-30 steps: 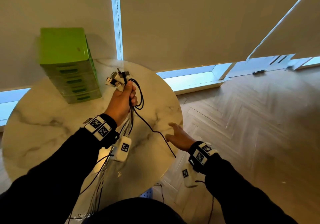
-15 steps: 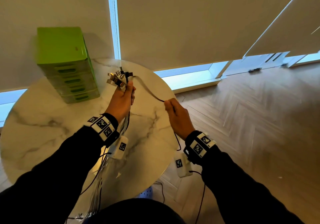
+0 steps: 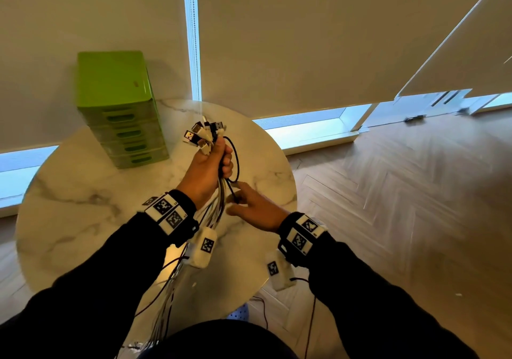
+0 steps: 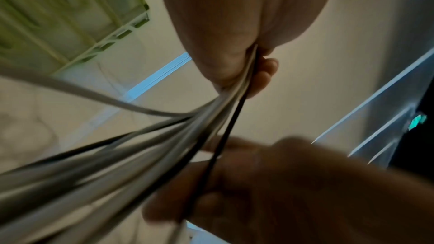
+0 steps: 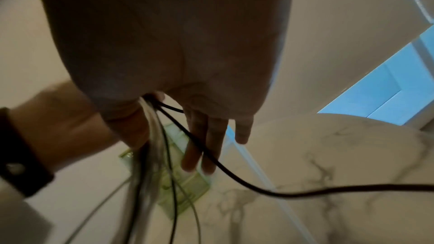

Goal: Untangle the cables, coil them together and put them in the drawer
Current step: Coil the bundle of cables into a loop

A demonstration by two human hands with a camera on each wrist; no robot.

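My left hand (image 3: 210, 164) grips a bundle of white and black cables (image 3: 219, 200) upright above the round marble table (image 3: 83, 192); several USB plugs (image 3: 203, 136) fan out above the fist. A black cable (image 3: 237, 161) loops out of the fist's right side and runs down to my right hand (image 3: 252, 206) just below. In the right wrist view the right hand's fingers (image 5: 206, 136) are straight and the black cable (image 5: 234, 175) lies across them; the thumb is hidden. The left wrist view shows the cables (image 4: 164, 136) spreading below the left hand (image 4: 234, 25).
A green drawer unit (image 3: 122, 114) with all its drawers closed stands at the table's back left, against the blinds. The cables' lower ends hang off the table's near edge toward the floor. Wooden floor lies to the right.
The right hand had pulled the black cable out taut to the right; it has now come back down beside the left wrist, and the cable has slackened into a loop.
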